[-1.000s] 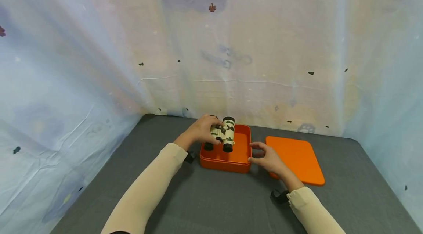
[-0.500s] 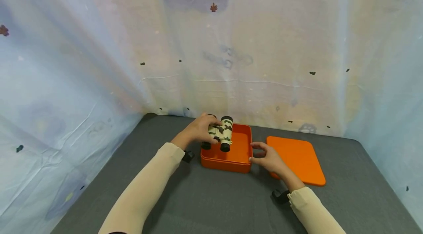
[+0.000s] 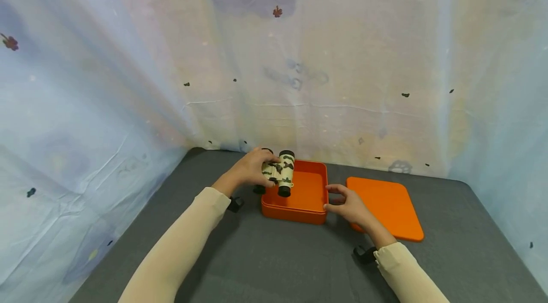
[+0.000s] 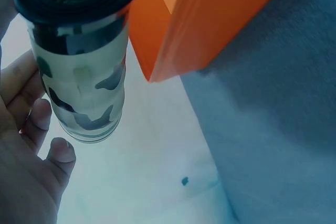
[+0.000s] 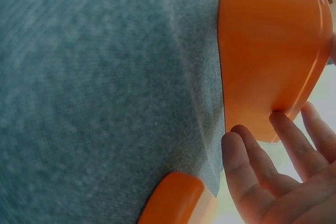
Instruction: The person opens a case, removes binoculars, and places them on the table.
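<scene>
A pair of camouflage binoculars (image 3: 286,169) with black ends is held in my left hand (image 3: 247,169), raised over the left part of an orange box (image 3: 295,216). Its near barrel (image 4: 84,85) fills much of the left wrist view, with curled fingers behind it. The box stands lidless, and the part of its floor that shows is bare. Along the box's right wall lie the fingertips of my right hand (image 3: 353,207); in the right wrist view these fingers (image 5: 296,142) are fairly straight against the orange side.
To the right of the box lies a flat orange lid (image 3: 387,205), partly behind the right hand. Everything rests on a grey cloth-covered table (image 3: 274,255). A pale patterned curtain (image 3: 342,55) closes off the back and both sides.
My left hand has carried the binoculars leftward, from over the box's middle to its left edge, uncovering more of the floor. The right hand has stayed at the box's right wall.
</scene>
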Demonstrator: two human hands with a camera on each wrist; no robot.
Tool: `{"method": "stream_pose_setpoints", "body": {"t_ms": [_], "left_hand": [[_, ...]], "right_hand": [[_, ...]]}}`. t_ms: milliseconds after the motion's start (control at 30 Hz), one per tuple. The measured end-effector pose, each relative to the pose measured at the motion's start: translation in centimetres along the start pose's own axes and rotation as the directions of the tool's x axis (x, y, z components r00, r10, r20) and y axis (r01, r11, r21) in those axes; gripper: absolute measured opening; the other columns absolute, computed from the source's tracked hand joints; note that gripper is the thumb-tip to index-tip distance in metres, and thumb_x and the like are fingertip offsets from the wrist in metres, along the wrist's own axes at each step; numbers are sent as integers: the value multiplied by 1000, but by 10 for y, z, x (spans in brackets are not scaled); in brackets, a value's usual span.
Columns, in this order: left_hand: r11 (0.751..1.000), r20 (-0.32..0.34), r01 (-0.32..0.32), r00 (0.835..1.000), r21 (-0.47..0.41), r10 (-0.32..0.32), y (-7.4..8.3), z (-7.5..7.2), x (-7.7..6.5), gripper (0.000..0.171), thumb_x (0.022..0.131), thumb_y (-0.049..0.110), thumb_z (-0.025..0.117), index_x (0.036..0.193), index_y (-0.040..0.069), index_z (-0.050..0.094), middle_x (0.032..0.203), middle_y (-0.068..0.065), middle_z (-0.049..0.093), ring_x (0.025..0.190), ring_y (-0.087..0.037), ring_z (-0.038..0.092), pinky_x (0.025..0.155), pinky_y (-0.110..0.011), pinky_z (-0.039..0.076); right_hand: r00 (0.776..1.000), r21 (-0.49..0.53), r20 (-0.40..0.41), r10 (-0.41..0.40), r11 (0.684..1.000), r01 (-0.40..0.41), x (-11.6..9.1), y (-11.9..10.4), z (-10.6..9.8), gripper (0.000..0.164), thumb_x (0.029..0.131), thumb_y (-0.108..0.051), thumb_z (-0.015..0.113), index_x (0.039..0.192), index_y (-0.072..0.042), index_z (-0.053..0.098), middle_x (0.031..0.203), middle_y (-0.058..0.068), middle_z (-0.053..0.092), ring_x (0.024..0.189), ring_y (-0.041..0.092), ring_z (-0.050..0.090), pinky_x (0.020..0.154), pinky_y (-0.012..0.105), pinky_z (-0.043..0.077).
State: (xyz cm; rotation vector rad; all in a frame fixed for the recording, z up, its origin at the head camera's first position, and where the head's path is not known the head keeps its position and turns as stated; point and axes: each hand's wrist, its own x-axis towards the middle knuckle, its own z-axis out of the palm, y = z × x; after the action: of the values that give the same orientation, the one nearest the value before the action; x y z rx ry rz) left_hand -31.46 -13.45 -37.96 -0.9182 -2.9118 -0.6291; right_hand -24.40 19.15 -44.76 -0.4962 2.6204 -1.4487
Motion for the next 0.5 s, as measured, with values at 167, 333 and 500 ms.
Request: {"method": "stream_pose_setpoints", "body": {"t_ms": [167, 333, 500], "left_hand": [[1000, -5, 9, 1000, 8, -9, -6, -2, -5, 64, 70, 36, 84, 128, 23, 63, 124, 3, 61, 97, -16, 42, 78, -34, 42], [1000, -18, 27, 999, 15, -26, -16, -1, -13, 65, 70, 37, 85, 128, 23, 62, 124, 5, 61, 92, -15, 40, 75, -32, 39], [999, -38, 45, 998, -13, -45, -24, -1, -23, 64, 70, 36, 85, 129, 23, 62, 124, 4, 60, 95, -16, 43, 80, -35, 43]], "right_hand": [[1000, 0, -1, -9, 1000, 9, 0, 1, -2, 60, 87, -20, 72, 138, -1, 47, 139, 25, 48, 116, 47, 56, 88, 48, 55], [1000, -1, -1, 3, 1000, -3, -1, -1, -2, 61, 87, -21, 73, 138, -2, 48, 139, 24, 49, 116, 46, 57, 88, 48, 54], [1000, -3, 5, 1, 1000, -1, -8, -20, -2, 58, 88, -16, 71, 138, 2, 47, 138, 28, 49, 116, 49, 56, 89, 50, 54]]}}
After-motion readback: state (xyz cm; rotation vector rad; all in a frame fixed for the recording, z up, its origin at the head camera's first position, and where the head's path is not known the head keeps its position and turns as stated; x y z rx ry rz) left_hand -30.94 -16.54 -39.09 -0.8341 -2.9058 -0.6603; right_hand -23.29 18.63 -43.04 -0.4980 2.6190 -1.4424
